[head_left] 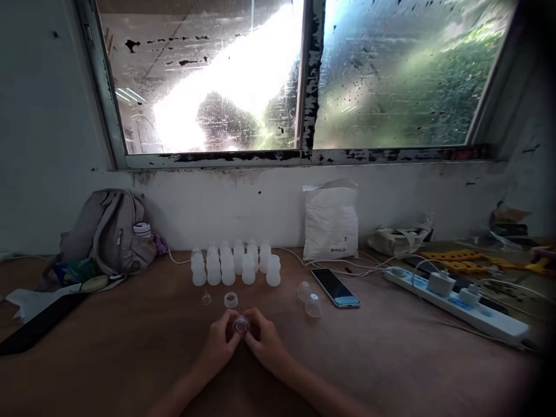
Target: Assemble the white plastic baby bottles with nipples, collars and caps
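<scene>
My left hand point(223, 339) and my right hand point(264, 337) meet in front of me, with thumbs and fingers closed round the sides of a small clear bottle nipple point(240, 325). It faces me as rings within rings; whether a collar is fitted round it, I cannot tell. Just beyond my fingers lies a whitish collar ring point(231, 299). Left of that, another clear nipple point(206, 297) stands tip up. Several frosted baby bottles point(228, 272) stand in rows behind. Two translucent bottle caps point(313, 306) rest off to the right of my hands.
A phone point(335, 287) lies right of the caps. Further right are a power strip point(456, 304) with chargers and cables, and yellow plastic parts point(460, 260). A white plastic bag point(330, 223) leans on the wall. At left sit a backpack point(108, 231) and a black flat object point(41, 327).
</scene>
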{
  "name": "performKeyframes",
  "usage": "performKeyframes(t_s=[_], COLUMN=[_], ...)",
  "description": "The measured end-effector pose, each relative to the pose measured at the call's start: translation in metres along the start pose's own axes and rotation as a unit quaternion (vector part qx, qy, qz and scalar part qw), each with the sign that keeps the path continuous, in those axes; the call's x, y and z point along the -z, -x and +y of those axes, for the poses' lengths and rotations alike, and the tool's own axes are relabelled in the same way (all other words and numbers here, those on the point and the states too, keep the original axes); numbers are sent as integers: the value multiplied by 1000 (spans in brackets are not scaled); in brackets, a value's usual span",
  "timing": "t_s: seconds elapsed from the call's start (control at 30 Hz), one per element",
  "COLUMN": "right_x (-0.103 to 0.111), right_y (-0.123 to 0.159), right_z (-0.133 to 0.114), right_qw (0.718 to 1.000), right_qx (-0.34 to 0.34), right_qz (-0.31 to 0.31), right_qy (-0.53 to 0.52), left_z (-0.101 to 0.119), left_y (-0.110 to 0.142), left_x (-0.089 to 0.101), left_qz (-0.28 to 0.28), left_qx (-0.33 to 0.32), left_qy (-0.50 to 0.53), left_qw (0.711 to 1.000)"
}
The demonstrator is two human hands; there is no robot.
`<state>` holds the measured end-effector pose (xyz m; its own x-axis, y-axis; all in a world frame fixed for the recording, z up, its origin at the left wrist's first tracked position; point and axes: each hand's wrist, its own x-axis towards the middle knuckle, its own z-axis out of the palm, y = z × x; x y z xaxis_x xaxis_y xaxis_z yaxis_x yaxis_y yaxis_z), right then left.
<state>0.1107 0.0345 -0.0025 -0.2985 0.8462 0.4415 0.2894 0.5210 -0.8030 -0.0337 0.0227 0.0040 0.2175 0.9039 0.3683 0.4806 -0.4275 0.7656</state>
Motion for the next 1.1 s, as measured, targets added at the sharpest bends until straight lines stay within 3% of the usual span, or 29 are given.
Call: performKeyframes(t_s=[0.33, 0.5, 0.7, 0.83, 1.1], right_x=[0, 13, 26, 25, 29], right_y=[1, -12, -25, -26, -19], right_z=[7, 31, 42, 47, 52], right_qw=[998, 986, 975, 979, 986], right_qx=[-2, -32, -53, -29, -1], right_qz=[24, 60, 99, 102, 75], right_qy=[64, 151, 192, 172, 149], left_z=[-4, -11, -17, -15, -11], left_y=[-9, -33, -47, -46, -44], left_x=[-14, -44, -75, -75, -71], left_qz=[24, 78, 101, 102, 104], left_qx=[42, 76, 127, 119, 122], left_qy=[-28, -12, 135, 170, 145], left_qw=[998, 994, 977, 973, 976])
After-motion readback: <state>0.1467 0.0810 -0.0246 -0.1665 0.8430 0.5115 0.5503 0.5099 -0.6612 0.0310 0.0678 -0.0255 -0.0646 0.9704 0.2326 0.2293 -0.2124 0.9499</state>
